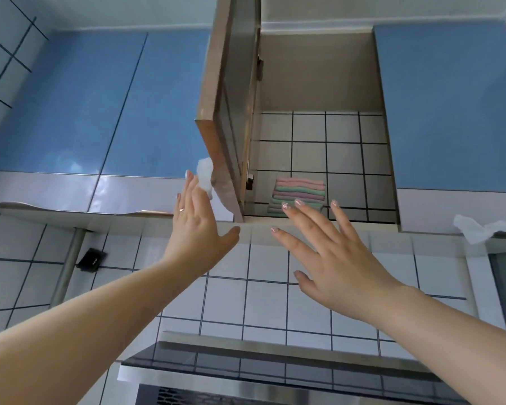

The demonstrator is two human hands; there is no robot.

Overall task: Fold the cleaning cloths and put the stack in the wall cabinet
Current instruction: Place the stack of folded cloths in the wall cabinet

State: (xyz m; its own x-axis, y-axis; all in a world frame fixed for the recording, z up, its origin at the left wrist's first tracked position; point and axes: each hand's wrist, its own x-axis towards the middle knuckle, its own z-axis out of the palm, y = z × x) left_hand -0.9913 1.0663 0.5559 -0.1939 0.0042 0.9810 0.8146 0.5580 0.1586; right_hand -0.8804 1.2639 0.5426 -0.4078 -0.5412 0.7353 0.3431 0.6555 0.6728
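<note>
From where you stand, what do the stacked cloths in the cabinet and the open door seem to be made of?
The stacked cloths look like soft, thick fabric, perhaps microfibre: pink, green and purple layers with rounded, puffy folds. The open cabinet door looks like board with a brownish, smooth, slightly glossy finish on its inner face and edge; it shows faint reflections. Whether it is laminate or painted wood is unclear.

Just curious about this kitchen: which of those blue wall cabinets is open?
The middle cabinet, holding the cloth stack. Its door swings out leftward by the left hand; the blue doors either side are shut.
</note>
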